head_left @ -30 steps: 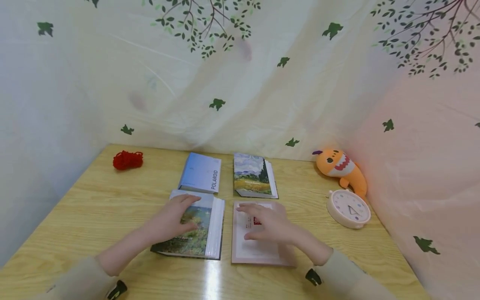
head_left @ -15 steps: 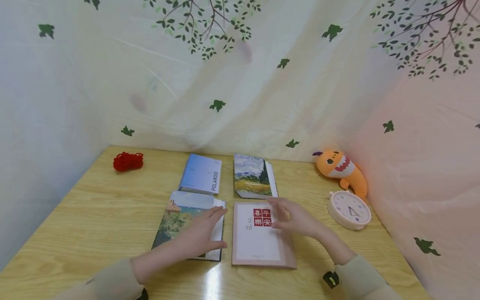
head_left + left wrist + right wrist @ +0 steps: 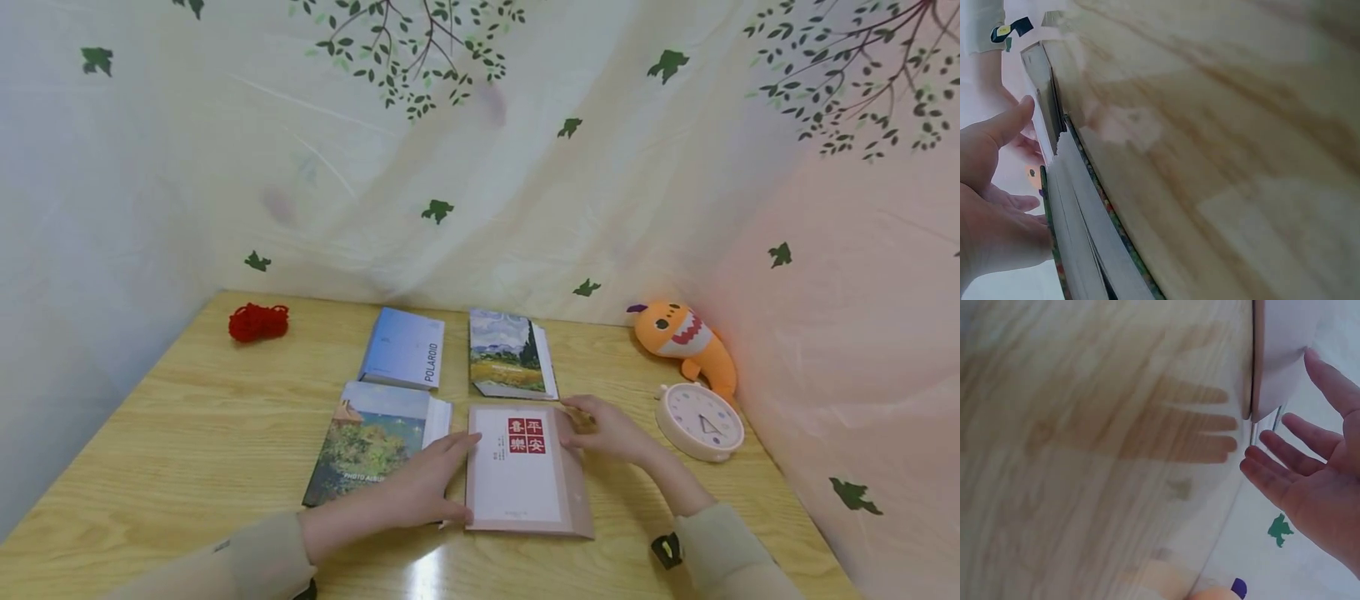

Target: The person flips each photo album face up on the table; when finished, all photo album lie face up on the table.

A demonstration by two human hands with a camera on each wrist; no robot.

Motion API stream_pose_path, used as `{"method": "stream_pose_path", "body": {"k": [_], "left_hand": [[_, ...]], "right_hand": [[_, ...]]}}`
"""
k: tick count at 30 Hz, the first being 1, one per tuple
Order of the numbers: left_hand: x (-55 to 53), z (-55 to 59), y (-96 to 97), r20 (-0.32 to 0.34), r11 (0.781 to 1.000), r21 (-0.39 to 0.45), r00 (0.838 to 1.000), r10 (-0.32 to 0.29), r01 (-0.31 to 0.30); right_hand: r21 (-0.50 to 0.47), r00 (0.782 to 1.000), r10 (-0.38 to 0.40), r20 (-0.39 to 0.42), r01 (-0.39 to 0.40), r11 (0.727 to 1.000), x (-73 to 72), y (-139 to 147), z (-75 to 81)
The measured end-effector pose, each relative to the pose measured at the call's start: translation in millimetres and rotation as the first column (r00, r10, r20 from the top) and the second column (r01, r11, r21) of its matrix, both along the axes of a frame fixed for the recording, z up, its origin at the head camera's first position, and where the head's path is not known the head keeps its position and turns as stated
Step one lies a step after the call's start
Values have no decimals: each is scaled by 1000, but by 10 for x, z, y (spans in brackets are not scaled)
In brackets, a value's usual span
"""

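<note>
A pink book with a white panel and red square characters lies flat near the table's front. Along its left edge are the fingertips and thumb of my left hand, spread apart. That hand passes over the lower right part of a photo album with a seaside landscape cover. On the other side, my right hand has its thumb against the pink book's right part, its fingers stretched past the upper right corner. The right wrist view shows this thumb touching the cover while the other fingers stay straight.
Behind lie a blue POLAROID album and another landscape-covered album. Red yarn sits at the back left. An orange plush shark and a pink alarm clock are on the right. A printed curtain borders the table.
My left hand has moved right from over the seaside album to the pink book's left edge. My right hand has moved right, off the pink book's middle to its right side. The books stay put.
</note>
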State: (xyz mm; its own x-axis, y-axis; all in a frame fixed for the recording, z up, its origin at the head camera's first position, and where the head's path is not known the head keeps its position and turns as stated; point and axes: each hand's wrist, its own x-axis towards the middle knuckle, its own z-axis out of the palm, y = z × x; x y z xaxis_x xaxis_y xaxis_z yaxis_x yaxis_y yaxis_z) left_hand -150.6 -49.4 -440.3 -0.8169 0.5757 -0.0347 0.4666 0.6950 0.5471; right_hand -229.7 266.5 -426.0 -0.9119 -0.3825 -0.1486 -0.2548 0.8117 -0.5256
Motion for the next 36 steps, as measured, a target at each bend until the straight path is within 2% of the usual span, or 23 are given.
{"method": "stream_pose_path", "body": {"k": [3,7,12,18,21,31,36], "left_hand": [[-8,-27,7,-11,1000,-18,1000,-1,1],[-20,-26,10,-19,999,-47,1000,-14,13],[-37,4,22,15,997,-78,1000,-9,10],[-35,0,32,22,995,-95,1000,0,2],[-30,-17,43,24,994,-107,1000,6,-3],[-16,-12,49,6,991,-130,1000,8,-7],[-17,-6,50,-6,989,-150,1000,-5,4]], "right_hand": [[25,1000,-7,13,7,1000,-49,38,-44],[39,1000,27,5,-27,999,-100,71,-73],[36,998,56,6,-56,998,-140,90,-78],[-24,997,78,18,-77,997,-192,80,-68],[-61,997,64,42,-62,996,-219,69,-76],[-44,993,113,34,-111,993,-277,90,-105],[-42,989,96,110,-91,995,-311,114,-65]]}}
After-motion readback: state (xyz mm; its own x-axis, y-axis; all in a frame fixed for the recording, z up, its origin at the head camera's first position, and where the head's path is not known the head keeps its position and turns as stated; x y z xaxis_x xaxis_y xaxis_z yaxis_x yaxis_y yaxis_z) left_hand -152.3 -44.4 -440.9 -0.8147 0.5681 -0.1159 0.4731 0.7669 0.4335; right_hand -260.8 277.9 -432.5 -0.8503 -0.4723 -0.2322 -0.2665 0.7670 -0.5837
